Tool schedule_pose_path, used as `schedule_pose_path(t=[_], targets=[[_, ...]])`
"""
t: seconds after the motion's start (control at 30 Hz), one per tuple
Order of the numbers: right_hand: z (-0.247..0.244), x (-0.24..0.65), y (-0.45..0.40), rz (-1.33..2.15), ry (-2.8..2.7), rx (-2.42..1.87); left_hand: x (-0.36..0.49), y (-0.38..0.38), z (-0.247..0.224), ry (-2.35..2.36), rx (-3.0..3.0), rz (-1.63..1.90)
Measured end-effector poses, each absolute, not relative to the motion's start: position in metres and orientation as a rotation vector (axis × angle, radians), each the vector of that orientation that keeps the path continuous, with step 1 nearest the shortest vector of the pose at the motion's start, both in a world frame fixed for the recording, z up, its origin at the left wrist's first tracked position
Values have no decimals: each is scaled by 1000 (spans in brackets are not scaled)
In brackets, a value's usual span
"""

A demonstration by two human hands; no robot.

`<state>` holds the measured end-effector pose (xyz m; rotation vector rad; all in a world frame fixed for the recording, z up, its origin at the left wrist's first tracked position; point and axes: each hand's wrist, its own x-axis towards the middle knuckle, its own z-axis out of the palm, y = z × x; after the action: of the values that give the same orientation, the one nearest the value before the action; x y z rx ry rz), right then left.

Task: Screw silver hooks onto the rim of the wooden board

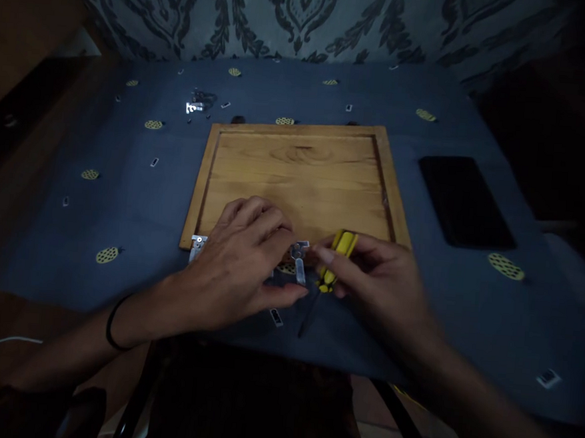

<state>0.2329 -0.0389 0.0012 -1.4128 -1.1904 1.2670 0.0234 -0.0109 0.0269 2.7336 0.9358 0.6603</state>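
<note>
A wooden cabinet door (296, 172) with a raised frame lies flat on the table. At its near edge is a metal hinge (299, 263), with my left hand (242, 262) bent over its left side. The index fingertip is at the hinge's upper part and the thumb at its lower end. Another metal hinge (198, 244) sits at the door's near left corner, partly covered by my left hand. My right hand (374, 268) is closed around a yellow and black screwdriver (338, 259). Its blade points down towards me, away from the hinge.
A dark, flat rectangular device (467, 201) lies right of the door. Small metal hardware (195, 107) lies beyond its far left corner, with tiny dark pieces nearby. A blue cloth with yellow printed shapes covers the table (122, 220). Patterned fabric (296, 19) rises behind it.
</note>
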Motion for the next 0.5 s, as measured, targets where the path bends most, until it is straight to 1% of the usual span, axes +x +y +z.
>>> schedule_pose_path(t=[0.1,0.17,0.3,0.5], targets=[[4,243,-44,968,-1107,-1473,23,-9,24,914,2797,538],[2,247,-47,885,-1058,-1476,23,-7,22,903,2818,441],[-7,248,-52,856,-1024,-1464,26,-5,19,920,2861,327],[-11,251,-53,882,-1045,-1432,25,-4,15,938,2850,302]])
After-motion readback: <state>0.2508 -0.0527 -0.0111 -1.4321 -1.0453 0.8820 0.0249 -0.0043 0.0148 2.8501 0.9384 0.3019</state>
